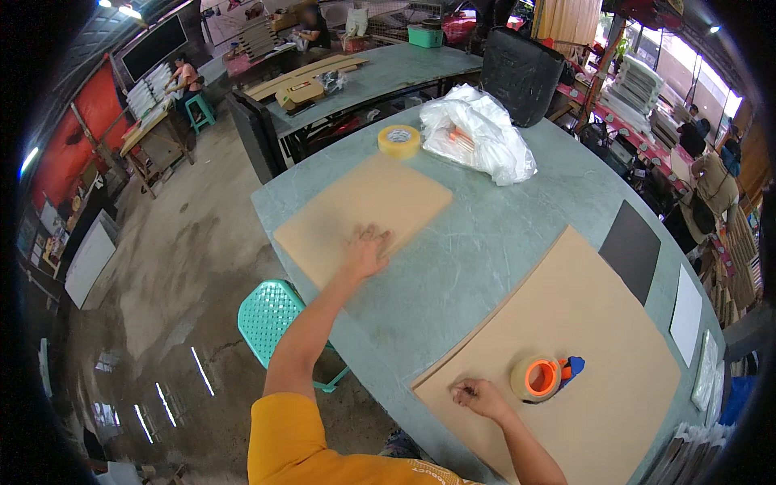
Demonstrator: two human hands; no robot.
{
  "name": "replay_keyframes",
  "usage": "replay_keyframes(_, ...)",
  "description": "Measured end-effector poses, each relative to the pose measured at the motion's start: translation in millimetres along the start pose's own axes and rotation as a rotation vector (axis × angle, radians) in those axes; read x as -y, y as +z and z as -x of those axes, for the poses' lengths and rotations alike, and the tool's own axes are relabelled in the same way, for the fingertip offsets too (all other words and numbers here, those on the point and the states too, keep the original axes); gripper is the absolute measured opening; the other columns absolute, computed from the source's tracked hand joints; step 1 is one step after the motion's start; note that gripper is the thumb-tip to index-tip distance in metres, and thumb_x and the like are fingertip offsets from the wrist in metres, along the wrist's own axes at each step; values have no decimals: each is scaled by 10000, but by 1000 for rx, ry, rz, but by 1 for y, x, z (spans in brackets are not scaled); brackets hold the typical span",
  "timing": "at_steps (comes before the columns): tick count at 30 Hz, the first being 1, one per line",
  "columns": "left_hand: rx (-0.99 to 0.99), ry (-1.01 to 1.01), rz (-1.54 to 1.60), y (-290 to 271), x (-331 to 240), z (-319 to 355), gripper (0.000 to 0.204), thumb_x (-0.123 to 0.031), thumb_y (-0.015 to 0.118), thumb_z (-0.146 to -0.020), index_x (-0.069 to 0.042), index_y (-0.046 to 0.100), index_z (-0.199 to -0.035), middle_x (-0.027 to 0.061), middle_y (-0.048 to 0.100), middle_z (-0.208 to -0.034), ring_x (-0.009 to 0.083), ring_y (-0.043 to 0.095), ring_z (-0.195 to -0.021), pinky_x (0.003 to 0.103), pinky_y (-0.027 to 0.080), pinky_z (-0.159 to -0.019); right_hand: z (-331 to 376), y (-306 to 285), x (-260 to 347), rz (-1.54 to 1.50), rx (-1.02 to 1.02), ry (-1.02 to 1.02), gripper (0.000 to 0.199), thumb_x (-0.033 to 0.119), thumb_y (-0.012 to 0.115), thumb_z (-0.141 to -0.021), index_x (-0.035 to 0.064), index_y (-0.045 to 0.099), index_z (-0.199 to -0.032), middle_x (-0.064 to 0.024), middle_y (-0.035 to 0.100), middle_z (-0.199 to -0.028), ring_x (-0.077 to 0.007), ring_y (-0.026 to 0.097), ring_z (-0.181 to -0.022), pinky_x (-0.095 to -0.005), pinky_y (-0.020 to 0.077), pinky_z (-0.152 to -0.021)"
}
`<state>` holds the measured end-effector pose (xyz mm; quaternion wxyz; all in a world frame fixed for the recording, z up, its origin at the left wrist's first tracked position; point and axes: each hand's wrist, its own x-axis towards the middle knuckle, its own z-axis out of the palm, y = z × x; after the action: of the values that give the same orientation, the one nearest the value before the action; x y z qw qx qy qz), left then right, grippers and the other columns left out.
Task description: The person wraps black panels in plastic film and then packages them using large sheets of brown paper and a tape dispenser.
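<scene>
My left hand lies with fingers spread on a smaller brown cardboard sheet at the left side of the table. My right hand is curled closed over the front left part of a large stack of brown cardboard sheets. What its fingers hold, if anything, is too small to make out. Just right of it rests a tape dispenser with an orange hub, a tape roll and a blue part. A wide roll of yellowish tape lies beyond the smaller sheet, apart from both hands.
The grey-green table also bears a white plastic bag, a black sheet and a white sheet. A black padded case stands at the back. A green stool is at the left edge. Several people work farther off.
</scene>
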<state>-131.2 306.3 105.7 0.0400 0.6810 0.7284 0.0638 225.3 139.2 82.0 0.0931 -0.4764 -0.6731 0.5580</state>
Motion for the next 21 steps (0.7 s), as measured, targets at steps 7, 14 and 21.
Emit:
replay_keyframes(7,82,203,21,-3,59,-46,605,-393,597,-731,-363,360,-1287,65,238,-1405,402,157,-1278,720,117,-902,-4,6,0,-233,-50,108,187,131,553,-844,-46,583,-791,-67,589,-661,-102,558,-599,-223,474,-559)
replay_keyframes(14,25,142,68,1,73,-84,579,-363,618,-719,-369,405,-1258,58,258,-1401,396,154,-1284,708,89,-923,-15,1,27,-315,-82,353,273,225,590,-825,-29,573,-726,-91,594,-594,-123,579,-503,-232,480,-454)
replay_keyframes(21,76,129,57,-1,75,-95,628,-306,654,-687,-378,400,-1257,32,259,-1403,390,160,-1286,706,85,-929,-13,-1,25,-396,-131,359,287,228,583,-831,-15,551,-682,-112,595,-582,-149,596,-490,-244,485,-428)
